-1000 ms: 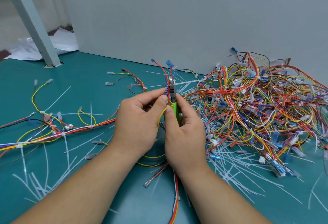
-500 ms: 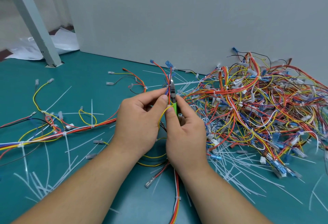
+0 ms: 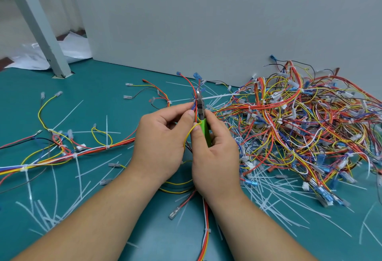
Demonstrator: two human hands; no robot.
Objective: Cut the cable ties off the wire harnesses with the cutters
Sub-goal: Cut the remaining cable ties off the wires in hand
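Head view: cutting step in hand. Left hand (image 3: 163,140) pinches the harness bundle (image 3: 193,97) between thumb and curled fingers, raised off the table (image 3: 103,87). Right hand (image 3: 215,157) wraps the green-handled cutters (image 3: 204,128), blades pointing up at a white cable tie (image 3: 219,96) on the bundle. Whether the tie is severed, cannot tell. Next move likely needs a squeeze on the tie alone, blades clear of insulation. Yellow wire loop (image 3: 189,134) crosses the right thumb, near the blades. Harness pile (image 3: 299,126) lies right, with tie scraps (image 3: 279,188) scattered beside it.

2 bare forearms (image 3: 99,209), short-nailed fingers (image 3: 189,117).
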